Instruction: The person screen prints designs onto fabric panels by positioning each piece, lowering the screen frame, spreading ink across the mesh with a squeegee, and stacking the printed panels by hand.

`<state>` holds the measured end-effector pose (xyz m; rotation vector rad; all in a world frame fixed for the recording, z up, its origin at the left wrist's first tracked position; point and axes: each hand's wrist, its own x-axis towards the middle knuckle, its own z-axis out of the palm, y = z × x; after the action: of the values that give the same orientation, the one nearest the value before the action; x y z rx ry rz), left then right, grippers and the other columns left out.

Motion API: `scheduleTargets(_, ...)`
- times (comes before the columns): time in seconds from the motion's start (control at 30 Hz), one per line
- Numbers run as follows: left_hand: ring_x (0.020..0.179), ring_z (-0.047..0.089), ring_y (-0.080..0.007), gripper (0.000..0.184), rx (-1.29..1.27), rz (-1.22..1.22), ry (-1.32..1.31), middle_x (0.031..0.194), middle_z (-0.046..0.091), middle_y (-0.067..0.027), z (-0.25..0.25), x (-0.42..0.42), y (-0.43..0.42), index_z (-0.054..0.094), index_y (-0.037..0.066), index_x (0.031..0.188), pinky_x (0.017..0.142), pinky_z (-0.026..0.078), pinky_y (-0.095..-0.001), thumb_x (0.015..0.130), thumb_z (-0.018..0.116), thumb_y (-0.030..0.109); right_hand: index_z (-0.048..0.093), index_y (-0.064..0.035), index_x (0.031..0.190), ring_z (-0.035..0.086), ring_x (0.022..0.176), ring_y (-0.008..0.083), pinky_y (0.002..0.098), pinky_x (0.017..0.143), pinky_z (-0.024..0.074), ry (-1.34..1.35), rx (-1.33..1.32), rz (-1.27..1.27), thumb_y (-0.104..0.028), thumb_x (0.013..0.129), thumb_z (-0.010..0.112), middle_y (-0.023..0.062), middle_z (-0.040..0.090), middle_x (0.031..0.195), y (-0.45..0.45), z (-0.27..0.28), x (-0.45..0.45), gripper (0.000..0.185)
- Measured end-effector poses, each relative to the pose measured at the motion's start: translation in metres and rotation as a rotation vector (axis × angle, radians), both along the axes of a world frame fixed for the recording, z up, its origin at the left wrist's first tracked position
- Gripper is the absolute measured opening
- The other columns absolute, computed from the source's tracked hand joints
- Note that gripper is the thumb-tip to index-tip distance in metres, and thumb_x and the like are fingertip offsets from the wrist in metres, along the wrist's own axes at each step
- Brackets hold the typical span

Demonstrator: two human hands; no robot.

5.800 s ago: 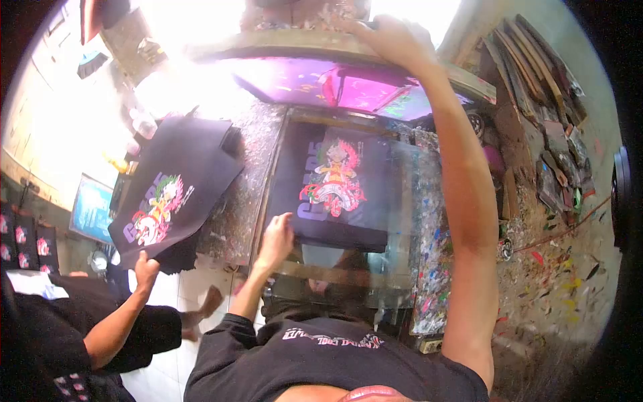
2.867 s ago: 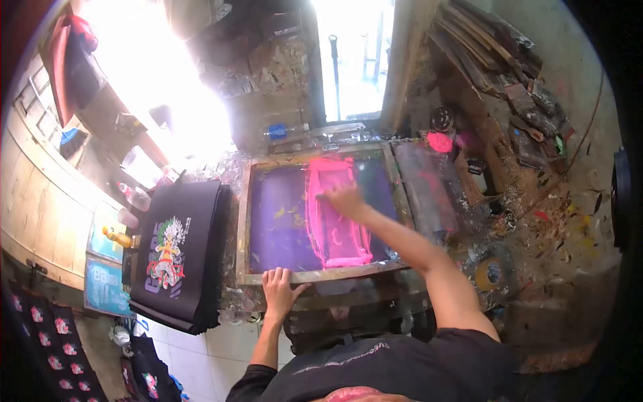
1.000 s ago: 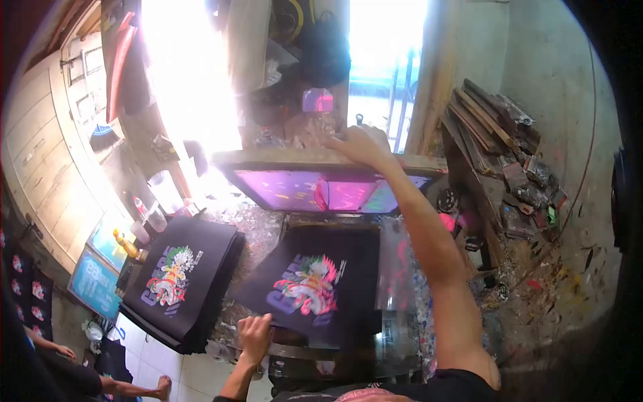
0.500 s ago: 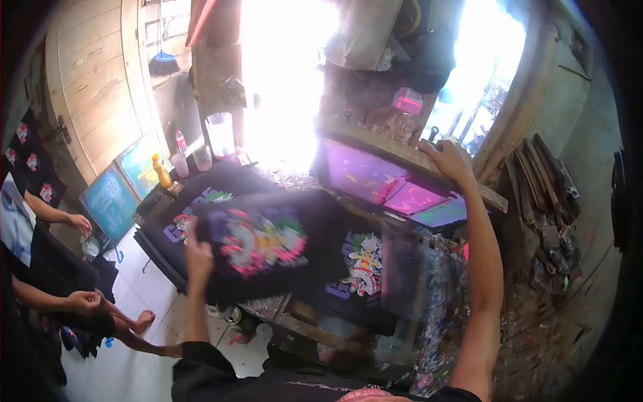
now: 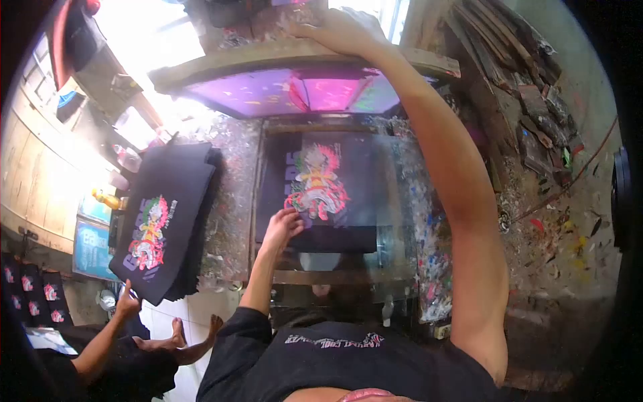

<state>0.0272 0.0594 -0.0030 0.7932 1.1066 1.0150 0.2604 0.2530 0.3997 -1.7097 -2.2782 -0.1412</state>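
Observation:
A black fabric panel [image 5: 362,201] with a colourful cartoon print lies flat on the board in front of me. My left hand [image 5: 284,226] is over the lower left of that print, fingers curled together; no cloth shows bunched in them. Up at the top, my right hand [image 5: 345,32] grips the wooden edge of a screen-printing frame [image 5: 248,57]. The frame stands tilted up behind the panel, its mesh lit pink and purple. To the left, a stack of black printed panels [image 5: 177,181] lies at a slant.
A co-worker's hand [image 5: 127,303] touches the stack's near corner. Paint stains cover the bench [image 5: 234,234]. Wooden strips [image 5: 509,74] lean at the right. A yellow bottle [image 5: 106,199] and blue screens [image 5: 92,248] stand at the far left.
My left hand has let go of the panel it held in the air and moved over the one on the board. My view has turned right and down. A co-worker's hand has reached the stack.

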Motion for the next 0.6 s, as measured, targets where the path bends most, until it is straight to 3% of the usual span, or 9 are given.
scheduleTargets(0.13, 0.086, 0.069, -0.0174, 0.037, -0.291, -0.153, -0.275, 0.114, 0.071, -0.0192, -0.018, 0.01, 0.034, 0.049, 0.0, 0.139, 0.079, 0.059, -0.0331, 0.107, 0.049, 0.018, 0.077, -0.0154, 0.116, 0.069, 0.113, 0.0366, 0.0477, 0.097, 0.0537, -0.037, 0.238, 0.047, -0.077, 0.09, 0.052, 0.0169, 0.072, 0.125, -0.01, -0.012, 0.0, 0.072)
scheduleTargets(0.2, 0.078, 0.067, -0.0189, 0.038, -0.318, -0.363, -0.469, 0.1, 0.075, -0.0172, -0.025, 0.004, 0.043, 0.052, 0.002, 0.139, 0.076, 0.059, -0.0348, 0.104, 0.051, 0.016, 0.076, 0.0, 0.108, 0.073, 0.099, 0.043, 0.0521, 0.089, 0.056, 0.122, 0.137, 0.081, -0.067, 0.089, 0.06, 0.0268, 0.074, 0.106, -0.012, -0.002, 0.001, 0.072)
scheduleTargets(0.23, 0.078, 0.067, -0.0189, 0.038, -0.318, -0.358, -0.459, 0.1, 0.075, -0.0172, -0.028, 0.008, 0.039, 0.052, 0.002, 0.139, 0.076, 0.059, -0.0348, 0.104, 0.051, 0.016, 0.076, 0.0, 0.108, 0.073, 0.099, 0.043, 0.0521, 0.089, 0.056, 0.133, 0.139, 0.084, -0.067, 0.089, 0.06, 0.0268, 0.074, 0.106, -0.01, -0.002, 0.001, 0.072)
scheduleTargets(0.3, 0.081, 0.065, -0.0273, 0.042, 0.503, -0.172, 0.735, 0.109, 0.073, -0.0138, -0.037, 0.024, 0.026, 0.056, 0.002, 0.135, 0.075, 0.055, -0.0406, 0.098, 0.058, 0.021, 0.076, 0.0012, 0.107, 0.072, 0.101, 0.0429, 0.0517, 0.09, 0.0556, 0.146, 0.14, 0.098, -0.066, 0.09, 0.059, 0.0264, 0.074, 0.107, -0.004, 0.003, 0.003, 0.072)
scheduleTargets(0.33, 0.128, 0.055, -0.0408, 0.059, 0.58, -0.258, 1.183, 0.149, 0.055, -0.0187, -0.019, 0.023, 0.017, 0.052, 0.011, 0.147, 0.105, 0.045, -0.0561, 0.097, 0.063, 0.039, 0.076, 0.0012, 0.107, 0.072, 0.101, 0.0429, 0.0517, 0.09, 0.0556, 0.154, 0.14, 0.095, -0.066, 0.09, 0.059, 0.0264, 0.074, 0.107, 0.0, 0.003, 0.003, 0.072)
scheduleTargets(0.37, 0.128, 0.055, -0.0408, 0.059, 0.574, -0.262, 1.186, 0.149, 0.055, -0.0187, 0.0, 0.027, 0.004, 0.052, 0.011, 0.147, 0.105, 0.045, -0.0561, 0.097, 0.063, 0.039, 0.076, 0.001, 0.108, 0.072, 0.102, 0.0427, 0.0515, 0.091, 0.0552, 0.205, 0.152, 0.136, -0.066, 0.09, 0.059, 0.0259, 0.074, 0.108, 0.004, 0.002, 0.002, 0.072)
scheduleTargets(0.43, 0.156, 0.018, -0.0455, 0.075, 0.695, -0.465, 1.542, 0.17, 0.024, -0.0168, 0.024, 0.035, -0.013, 0.043, 0.021, 0.157, 0.118, 0.02, -0.071, 0.094, 0.066, 0.054, 0.076, 0.0009, 0.108, 0.072, 0.103, 0.0425, 0.0513, 0.093, 0.0547, 0.255, 0.163, 0.172, -0.066, 0.09, 0.06, 0.0255, 0.074, 0.109, 0.005, 0.008, 0.003, 0.071)
scheduleTargets(0.47, 0.158, 0.007, -0.0454, 0.084, 0.685, -0.48, 1.504, 0.174, 0.012, -0.0135, 0.002, 0.032, -0.012, 0.036, 0.025, 0.162, 0.115, 0.008, -0.0792, 0.093, 0.061, 0.065, 0.076, -0.0013, 0.109, 0.071, 0.104, 0.0424, 0.0509, 0.094, 0.0543, 0.237, 0.122, 0.135, -0.065, 0.089, 0.06, 0.0255, 0.073, 0.111, 0.006, 0.012, 0.004, 0.069)
scheduleTargets(0.6, 0.158, 0.007, -0.0461, 0.085, 0.686, -0.471, 1.512, 0.173, 0.013, -0.0138, 0.0, 0.038, -0.014, 0.032, 0.025, 0.164, 0.117, 0.008, -0.0774, 0.094, 0.059, 0.066, 0.077, -0.0059, 0.111, 0.07, 0.109, 0.0416, 0.0504, 0.097, 0.053, 0.203, 0.106, 0.186, -0.066, 0.087, 0.061, 0.0256, 0.072, 0.117, 0.033, 0.008, -0.003, 0.067)
